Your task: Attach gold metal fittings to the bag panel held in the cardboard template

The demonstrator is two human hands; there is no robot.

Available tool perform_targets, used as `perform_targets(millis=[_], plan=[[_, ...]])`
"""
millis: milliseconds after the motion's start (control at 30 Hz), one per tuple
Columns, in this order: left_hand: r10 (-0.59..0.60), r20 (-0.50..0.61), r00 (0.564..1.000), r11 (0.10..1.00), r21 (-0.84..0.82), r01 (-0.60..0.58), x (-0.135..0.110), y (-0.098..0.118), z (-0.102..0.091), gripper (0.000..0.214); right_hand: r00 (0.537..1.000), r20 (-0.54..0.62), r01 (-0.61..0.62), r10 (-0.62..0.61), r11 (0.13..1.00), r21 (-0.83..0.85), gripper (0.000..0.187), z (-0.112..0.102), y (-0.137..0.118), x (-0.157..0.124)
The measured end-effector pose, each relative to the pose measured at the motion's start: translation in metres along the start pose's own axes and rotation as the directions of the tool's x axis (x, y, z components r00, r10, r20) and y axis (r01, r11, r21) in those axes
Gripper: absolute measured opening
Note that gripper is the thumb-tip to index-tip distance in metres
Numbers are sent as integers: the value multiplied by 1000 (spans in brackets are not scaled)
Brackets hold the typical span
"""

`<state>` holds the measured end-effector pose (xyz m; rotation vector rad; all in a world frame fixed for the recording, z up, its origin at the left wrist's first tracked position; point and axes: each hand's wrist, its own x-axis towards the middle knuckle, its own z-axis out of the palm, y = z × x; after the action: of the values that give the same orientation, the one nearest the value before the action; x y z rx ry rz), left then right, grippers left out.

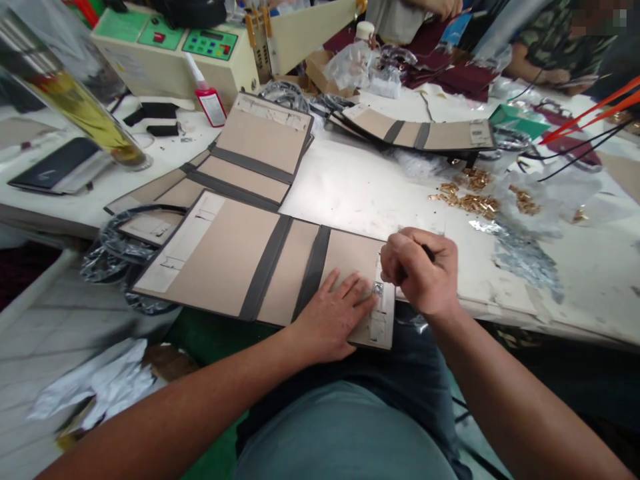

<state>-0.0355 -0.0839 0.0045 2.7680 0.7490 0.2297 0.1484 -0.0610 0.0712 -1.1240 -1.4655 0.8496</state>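
A flat bag panel of beige board with dark edges and two dark fold strips lies across the table's front edge and over my lap. My left hand rests flat on its right part, fingers spread, with the fingertips beside a small metal fitting. Just above the panel's right edge, my right hand is closed in a fist. A dark end of something sticks out of that fist; the rest is hidden by the fingers. White taped strips with black marks run along both ends of the panel.
More bag panels lie behind, and another stack is farther right. Small gold fittings are scattered at right. A glue bottle, a machine and a glass flask stand at left. Co-workers sit across the table.
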Motion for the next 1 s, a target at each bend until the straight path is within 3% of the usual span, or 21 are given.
perform_targets(millis=[133, 267, 467, 567, 700, 800, 900, 1000], plan=[[1, -16, 1000, 1000, 6, -1, -1, 0, 3, 88, 999, -33, -15, 20, 987, 158, 49, -1, 10, -8], [17, -23, 1000, 1000, 22, -16, -1, 0, 3, 93, 991, -129, 79, -43, 954, 290, 44, 0, 9, -10], [2, -4, 1000, 999, 44, -2, 0, 3, -2, 91, 988, -145, -18, 44, 984, 179, 47, -11, 23, -17], [11, -8, 1000, 999, 42, -11, -2, 4, -1, 92, 984, -151, -74, 91, 991, 113, 46, -33, 16, -37], [21, -85, 996, 998, -49, -25, -6, 5, -6, 78, 958, -215, -140, 190, 963, 229, 43, -60, -7, -88], [3, -197, 980, 988, -152, -34, -8, 7, -24, 60, 946, -209, -203, 249, 954, 220, 46, -64, -20, -126], [-55, -318, 947, 954, -297, -44, -8, 6, -54, 46, 954, -133, -261, 267, 963, 59, 52, -54, -27, -141], [-303, -355, 884, 861, -501, 94, -12, 1, -84, 38, 960, -88, -271, 265, 961, -60, 57, -41, -33, -128]])
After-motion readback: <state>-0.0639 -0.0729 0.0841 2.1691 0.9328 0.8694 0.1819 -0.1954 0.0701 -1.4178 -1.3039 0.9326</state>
